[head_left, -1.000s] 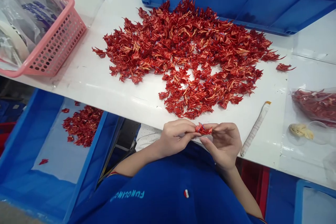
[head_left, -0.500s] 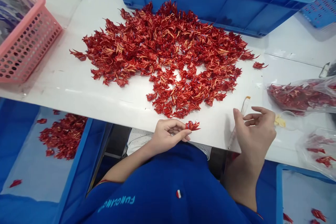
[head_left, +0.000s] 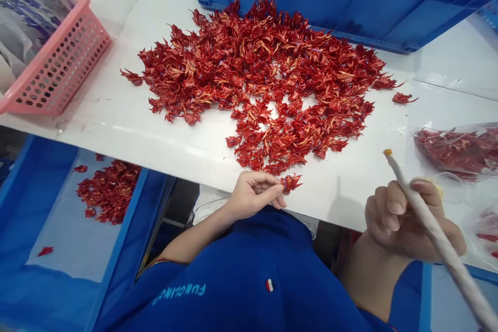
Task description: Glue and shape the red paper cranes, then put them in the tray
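My left hand (head_left: 257, 190) pinches a small red piece (head_left: 291, 182) with pointed, petal-like tips, close to the table's front edge. Off to the right, my right hand (head_left: 412, 218) is raised and closed around a thin whitish stick (head_left: 433, 228), which looks like a wrapped brush or pen. Its narrow end carries a yellow-orange tip and points up and away from me. The stick's thick end runs out of view at the lower right. A large heap of similar red pieces (head_left: 249, 72), some with yellow streaks, lies on the white table (head_left: 175, 148) beyond my hands.
A blue crate (head_left: 334, 2) stands behind the heap. At the left is a pink basket (head_left: 58, 62) holding bagged things. Below the table edge, a blue bin (head_left: 112, 264) contains more red pieces. Clear bags of red pieces (head_left: 459, 148) lie at the right.
My right hand has picked the stick up off the table and now holds it raised, farther right. My left hand keeps the red piece in nearly the same place. The view has shifted slightly.
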Demonstrator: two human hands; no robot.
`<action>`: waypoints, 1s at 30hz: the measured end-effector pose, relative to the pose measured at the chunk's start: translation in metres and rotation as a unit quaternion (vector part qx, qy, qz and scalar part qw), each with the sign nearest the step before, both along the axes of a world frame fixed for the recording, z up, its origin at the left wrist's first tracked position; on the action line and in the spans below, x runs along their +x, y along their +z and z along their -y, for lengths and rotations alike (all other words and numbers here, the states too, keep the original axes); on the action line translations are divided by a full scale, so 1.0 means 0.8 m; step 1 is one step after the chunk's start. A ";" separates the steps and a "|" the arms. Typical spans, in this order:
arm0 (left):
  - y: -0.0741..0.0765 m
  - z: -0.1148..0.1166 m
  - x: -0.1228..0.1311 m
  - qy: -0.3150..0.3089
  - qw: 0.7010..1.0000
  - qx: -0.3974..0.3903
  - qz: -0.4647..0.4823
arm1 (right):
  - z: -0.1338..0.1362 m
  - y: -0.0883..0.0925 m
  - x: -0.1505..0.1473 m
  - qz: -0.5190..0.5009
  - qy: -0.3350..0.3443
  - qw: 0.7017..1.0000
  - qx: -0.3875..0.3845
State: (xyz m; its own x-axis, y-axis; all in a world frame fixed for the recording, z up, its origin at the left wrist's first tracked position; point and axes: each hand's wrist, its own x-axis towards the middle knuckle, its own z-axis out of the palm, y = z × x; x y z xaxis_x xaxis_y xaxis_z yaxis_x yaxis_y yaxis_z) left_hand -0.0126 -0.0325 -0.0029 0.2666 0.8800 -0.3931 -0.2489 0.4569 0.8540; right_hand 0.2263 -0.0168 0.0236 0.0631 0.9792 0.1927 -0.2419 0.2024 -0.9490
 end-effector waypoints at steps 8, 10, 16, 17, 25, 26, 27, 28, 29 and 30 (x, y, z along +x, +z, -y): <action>-0.004 0.000 0.004 0.014 1.000 0.006 -0.021 | 0.021 -0.013 -0.077 0.079 -0.105 0.991 0.019; -0.004 0.000 0.005 0.020 0.999 0.023 -0.032 | 0.033 -0.014 -0.085 0.125 -0.101 0.987 -0.024; -0.006 0.003 0.009 0.026 0.995 0.062 -0.075 | 0.039 -0.005 -0.092 0.231 -0.026 0.972 0.036; -0.007 0.004 0.009 0.024 0.994 0.073 -0.083 | 0.036 -0.004 -0.093 0.254 -0.007 0.966 0.053; -0.010 0.006 0.007 0.002 0.979 0.170 -0.116 | 0.026 0.005 -0.090 0.388 0.041 0.913 0.120; -0.009 0.005 0.007 -0.002 0.980 0.165 -0.112 | 0.026 0.006 -0.090 0.392 0.041 0.911 0.121; -0.009 0.004 0.007 -0.004 0.981 0.160 -0.110 | 0.026 0.006 -0.090 0.399 0.050 0.907 0.122; -0.009 0.004 0.007 -0.003 0.982 0.156 -0.109 | 0.026 0.007 -0.090 0.406 0.061 0.904 0.119; -0.009 0.004 0.007 -0.001 0.982 0.153 -0.108 | 0.026 0.007 -0.091 0.408 0.067 0.903 0.115; -0.009 0.003 0.007 0.001 0.983 0.150 -0.106 | 0.027 0.007 -0.091 0.406 0.065 0.905 0.110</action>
